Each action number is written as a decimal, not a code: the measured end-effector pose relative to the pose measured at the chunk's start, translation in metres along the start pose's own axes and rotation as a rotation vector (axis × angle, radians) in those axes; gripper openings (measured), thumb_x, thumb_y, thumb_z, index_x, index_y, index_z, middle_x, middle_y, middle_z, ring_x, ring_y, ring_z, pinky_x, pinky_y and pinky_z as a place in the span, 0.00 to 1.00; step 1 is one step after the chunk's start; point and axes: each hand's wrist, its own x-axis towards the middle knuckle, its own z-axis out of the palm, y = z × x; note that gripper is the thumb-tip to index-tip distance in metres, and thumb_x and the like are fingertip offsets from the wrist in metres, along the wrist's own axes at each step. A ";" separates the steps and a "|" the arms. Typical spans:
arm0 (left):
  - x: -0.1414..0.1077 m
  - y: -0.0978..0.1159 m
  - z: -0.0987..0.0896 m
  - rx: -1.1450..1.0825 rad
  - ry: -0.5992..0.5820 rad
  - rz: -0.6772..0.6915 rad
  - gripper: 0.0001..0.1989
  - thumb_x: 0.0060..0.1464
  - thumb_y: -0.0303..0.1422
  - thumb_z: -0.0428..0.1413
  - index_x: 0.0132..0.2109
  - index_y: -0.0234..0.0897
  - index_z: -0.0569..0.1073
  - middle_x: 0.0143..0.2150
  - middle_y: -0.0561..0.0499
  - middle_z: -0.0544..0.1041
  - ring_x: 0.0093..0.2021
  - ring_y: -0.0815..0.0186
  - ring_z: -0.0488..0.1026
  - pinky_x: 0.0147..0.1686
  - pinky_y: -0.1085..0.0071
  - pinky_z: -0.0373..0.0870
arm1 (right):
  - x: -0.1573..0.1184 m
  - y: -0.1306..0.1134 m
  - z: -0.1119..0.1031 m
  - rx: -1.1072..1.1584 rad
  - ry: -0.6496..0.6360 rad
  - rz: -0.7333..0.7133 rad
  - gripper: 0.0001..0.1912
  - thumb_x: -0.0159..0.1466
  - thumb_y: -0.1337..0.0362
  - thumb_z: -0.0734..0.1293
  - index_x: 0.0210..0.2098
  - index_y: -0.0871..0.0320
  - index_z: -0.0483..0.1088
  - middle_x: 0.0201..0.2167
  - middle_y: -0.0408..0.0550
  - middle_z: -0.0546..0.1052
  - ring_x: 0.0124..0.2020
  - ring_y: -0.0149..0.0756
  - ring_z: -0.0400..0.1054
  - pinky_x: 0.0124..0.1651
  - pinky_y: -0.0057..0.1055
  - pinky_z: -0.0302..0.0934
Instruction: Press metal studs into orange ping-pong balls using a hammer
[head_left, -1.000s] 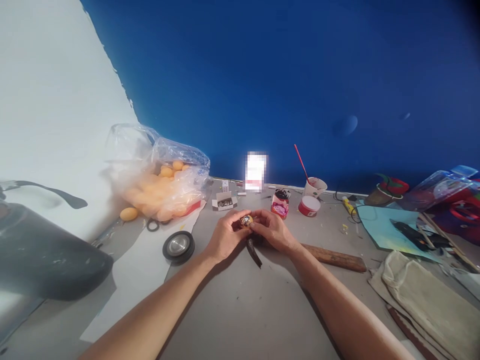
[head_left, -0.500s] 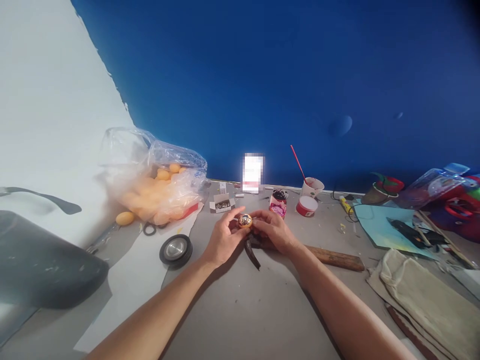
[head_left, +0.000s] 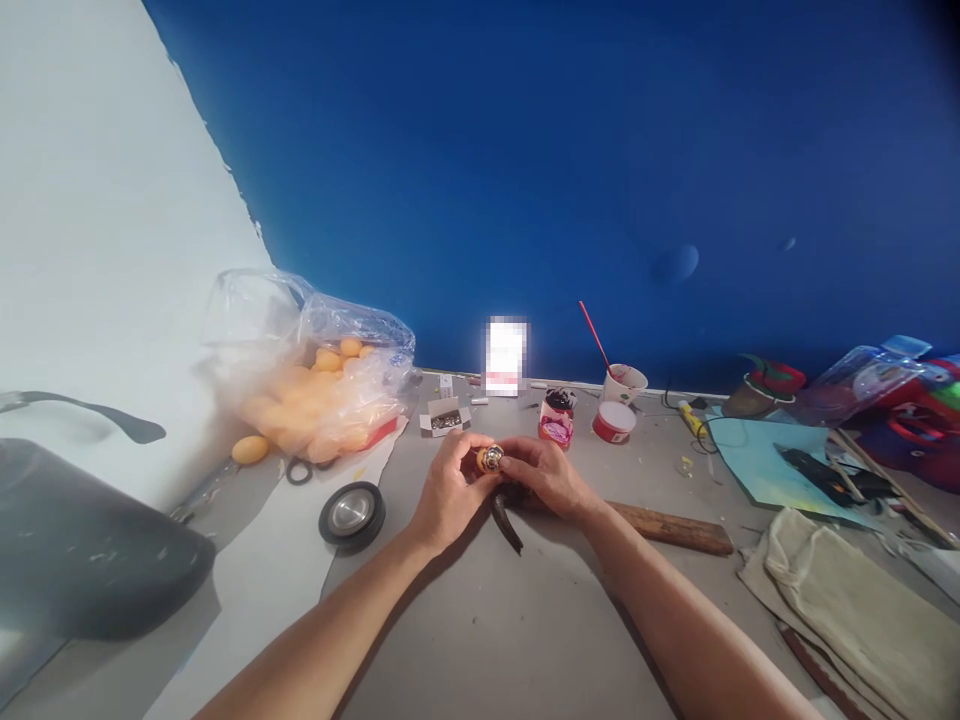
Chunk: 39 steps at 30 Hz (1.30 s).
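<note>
Between my two hands is a small orange ball (head_left: pixel 481 460) with shiny metal covering part of the side facing me. My left hand (head_left: pixel 451 488) is closed round its left side, thumb below and fingers over the far side. From the right, my right hand (head_left: pixel 549 478) pinches in, its thumb against the metal part; whether a small piece sits under that thumb is hidden. Under my hands a hammer lies on the table, its dark curved head (head_left: pixel 507 522) pointing toward me and its wooden handle (head_left: pixel 675 528) running right beneath my right wrist.
A small white box (head_left: pixel 445 418) of shiny metal bits stands beyond my hands, with a pink jar (head_left: pixel 556 420) and paper cup (head_left: pixel 628 382) to its right. Leftward are a bag of orange balls (head_left: pixel 315 400) and a black-rimmed disc (head_left: pixel 351 515). Cloth gloves (head_left: pixel 862 590) lie right.
My left index finger, earlier stretched out past the ball, has curled in against it. The ball has turned slightly, and my right thumb has come onto its metal part. The view has tilted up a little.
</note>
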 end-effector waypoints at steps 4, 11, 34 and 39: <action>-0.001 -0.002 0.000 0.071 0.009 0.089 0.09 0.58 0.29 0.62 0.47 0.40 0.75 0.44 0.49 0.75 0.43 0.63 0.75 0.45 0.66 0.73 | 0.001 -0.003 0.005 -0.120 0.017 -0.047 0.24 0.66 0.44 0.70 0.48 0.59 0.80 0.36 0.48 0.80 0.35 0.36 0.69 0.36 0.29 0.60; -0.001 -0.004 0.003 0.047 -0.006 0.080 0.10 0.55 0.28 0.63 0.45 0.39 0.76 0.42 0.50 0.75 0.41 0.63 0.74 0.43 0.67 0.74 | 0.002 -0.002 0.013 -0.181 0.105 -0.091 0.27 0.71 0.43 0.61 0.34 0.59 0.79 0.29 0.46 0.77 0.32 0.35 0.67 0.39 0.31 0.59; 0.002 0.004 0.001 -0.204 0.026 -0.129 0.18 0.55 0.32 0.60 0.53 0.39 0.79 0.49 0.46 0.80 0.43 0.60 0.80 0.46 0.63 0.79 | 0.006 0.012 0.011 0.019 0.141 -0.074 0.24 0.57 0.63 0.76 0.54 0.56 0.77 0.36 0.43 0.79 0.35 0.34 0.69 0.37 0.30 0.63; 0.002 0.006 0.000 -0.316 -0.002 -0.243 0.19 0.53 0.37 0.65 0.51 0.37 0.77 0.45 0.44 0.83 0.43 0.58 0.82 0.44 0.64 0.79 | 0.005 0.010 0.009 0.095 0.087 -0.064 0.25 0.57 0.60 0.77 0.54 0.56 0.76 0.39 0.46 0.81 0.38 0.36 0.72 0.40 0.32 0.65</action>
